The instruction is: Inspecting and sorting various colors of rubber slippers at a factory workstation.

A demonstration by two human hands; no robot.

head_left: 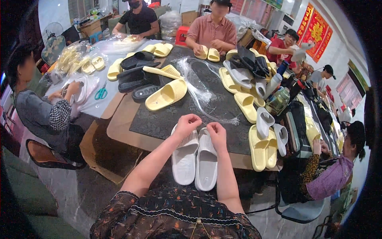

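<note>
Slippers: white pair (195, 159) lies side by side at the table's (123, 127) near edge, toes under both hands
Hands: left hand (186, 124) and right hand (217, 130) each pinch with fingertips above the pair; whatever thin thing runs between them is too fine to make out
Signs: red hangings (314, 32) with gold figures on the right wall
Packages: clear bags (75, 59) of yellow slippers at far left; clear plastic film (199, 93) sprawls mid-table
Around: yellow slipper (166, 95), black slippers (137, 75), teal scissors (101, 93); co-workers sit round the table, some cut off by the rim
</note>
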